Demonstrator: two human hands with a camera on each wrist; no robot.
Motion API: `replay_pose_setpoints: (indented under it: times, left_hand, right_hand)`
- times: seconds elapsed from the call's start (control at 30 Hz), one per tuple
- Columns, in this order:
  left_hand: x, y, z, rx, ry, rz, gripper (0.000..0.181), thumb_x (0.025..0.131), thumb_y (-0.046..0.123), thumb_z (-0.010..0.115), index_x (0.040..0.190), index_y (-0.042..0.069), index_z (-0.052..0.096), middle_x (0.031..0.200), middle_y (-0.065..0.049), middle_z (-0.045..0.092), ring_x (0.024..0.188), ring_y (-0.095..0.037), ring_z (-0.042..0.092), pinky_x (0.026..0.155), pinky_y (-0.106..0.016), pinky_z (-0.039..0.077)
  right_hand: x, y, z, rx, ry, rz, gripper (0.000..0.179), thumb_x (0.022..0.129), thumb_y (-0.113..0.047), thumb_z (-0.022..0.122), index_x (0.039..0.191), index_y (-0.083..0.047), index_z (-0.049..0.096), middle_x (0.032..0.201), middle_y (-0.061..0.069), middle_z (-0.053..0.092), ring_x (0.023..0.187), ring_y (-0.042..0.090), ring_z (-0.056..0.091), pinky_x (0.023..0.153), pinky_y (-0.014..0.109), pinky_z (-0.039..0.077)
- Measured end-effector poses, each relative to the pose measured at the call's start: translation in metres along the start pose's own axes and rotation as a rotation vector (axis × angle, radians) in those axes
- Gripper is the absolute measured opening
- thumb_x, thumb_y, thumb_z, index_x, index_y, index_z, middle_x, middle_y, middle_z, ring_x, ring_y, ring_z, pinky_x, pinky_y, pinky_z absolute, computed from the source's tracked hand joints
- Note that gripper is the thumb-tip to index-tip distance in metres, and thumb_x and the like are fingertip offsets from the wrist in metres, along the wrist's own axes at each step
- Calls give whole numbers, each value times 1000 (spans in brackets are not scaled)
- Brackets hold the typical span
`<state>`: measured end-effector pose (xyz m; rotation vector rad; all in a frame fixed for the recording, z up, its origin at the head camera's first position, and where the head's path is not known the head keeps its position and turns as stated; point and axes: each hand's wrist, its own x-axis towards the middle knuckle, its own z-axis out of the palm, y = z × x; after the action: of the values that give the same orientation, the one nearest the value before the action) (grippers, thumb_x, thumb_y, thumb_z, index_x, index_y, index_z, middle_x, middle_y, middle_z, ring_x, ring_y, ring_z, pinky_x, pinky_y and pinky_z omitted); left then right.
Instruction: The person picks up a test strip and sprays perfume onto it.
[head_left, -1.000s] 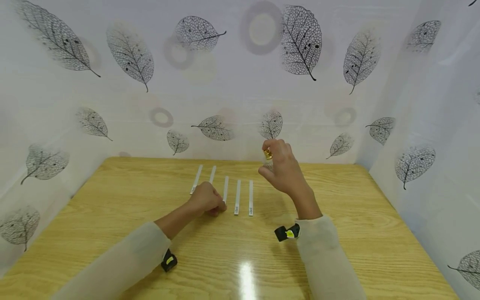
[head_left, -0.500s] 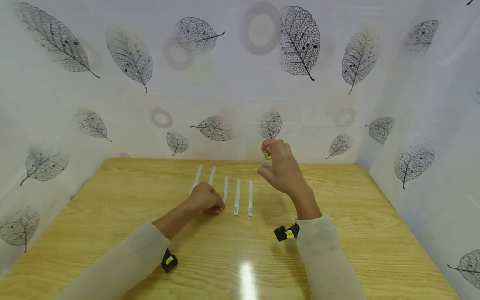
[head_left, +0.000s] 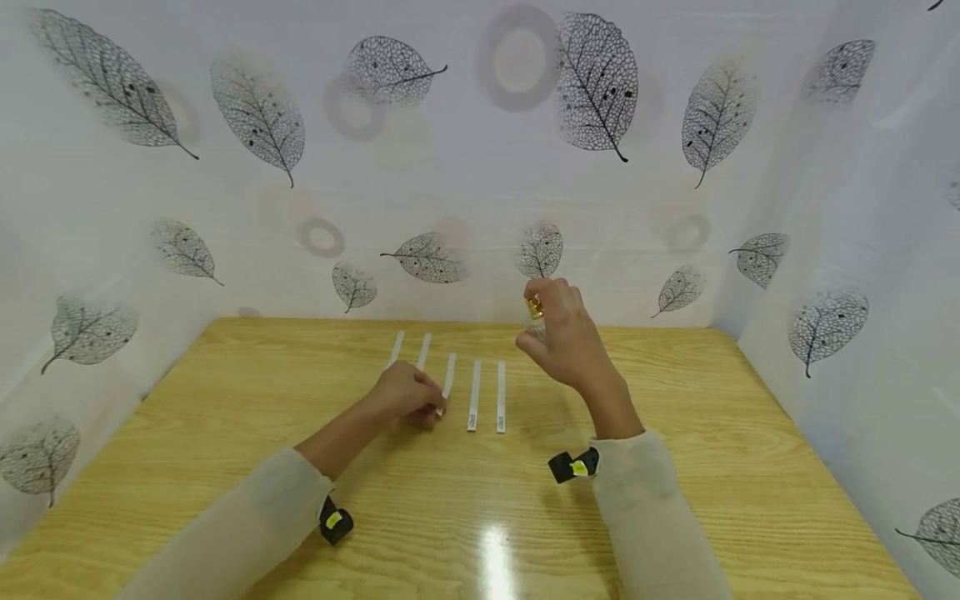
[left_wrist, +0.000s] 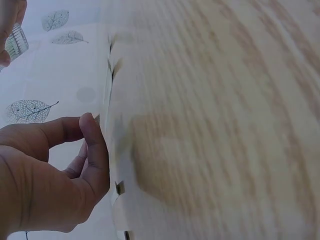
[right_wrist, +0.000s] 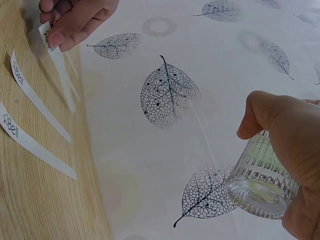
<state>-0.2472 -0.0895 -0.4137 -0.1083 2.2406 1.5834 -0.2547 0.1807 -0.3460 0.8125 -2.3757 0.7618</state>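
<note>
My left hand [head_left: 405, 393] pinches the near, printed end of a white paper test strip [head_left: 449, 377] between thumb and fingers. In the right wrist view that strip's end [right_wrist: 59, 65] is lifted while its far end lies low near the table. My right hand [head_left: 566, 337] grips a small ribbed glass perfume bottle [right_wrist: 262, 175] in the air, its gold neck [head_left: 535, 308] showing under the fingers. Clear liquid shows inside the bottle. To the right of the pinched strip lie two strips [head_left: 475, 396] marked "Bell". Two more strips [head_left: 424, 350] lie to its left, partly hidden behind my left hand.
The wooden table [head_left: 675, 483] spreads under both arms, its far edge against a white curtain [head_left: 465, 192] printed with leaves. Black wrist cameras [head_left: 573, 467] sit at both cuffs. Light glares on the table's front middle.
The left hand has shifted slightly left and raised the near end of the pinched strip, which now bends upward and leftward. The right hand with the bottle has stayed in place.
</note>
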Motion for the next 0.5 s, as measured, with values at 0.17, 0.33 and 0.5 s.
replay_pose_setpoints:
  times: [0.17, 0.33, 0.5]
  left_hand:
    - [-1, 3, -6, 0, -6, 37, 13, 90, -3, 72, 100, -11, 72, 81, -15, 71, 58, -14, 66, 58, -26, 59]
    - [-3, 10, -9, -28, -4, 58, 11, 89, -3, 72, 97, -11, 71, 80, -14, 71, 58, -14, 65, 59, -26, 58]
    - [-6, 17, -11, -36, 1, 78, 12, 89, -3, 72, 99, -11, 71, 85, -14, 72, 62, -14, 66, 62, -27, 60]
  right_hand:
    - [0, -3, -2, 11, -1, 10, 47, 86, -4, 68, 123, -11, 41, 108, 15, 47, 96, 33, 42, 76, 46, 39]
    - [1, -6, -2, 5, -7, 28, 44, 86, -7, 67, 122, -13, 43, 108, 14, 47, 97, 35, 43, 75, 48, 41]
    - [0, -6, -2, 8, -6, 35, 45, 85, -5, 70, 121, -13, 43, 108, 16, 48, 97, 36, 44, 75, 49, 41]
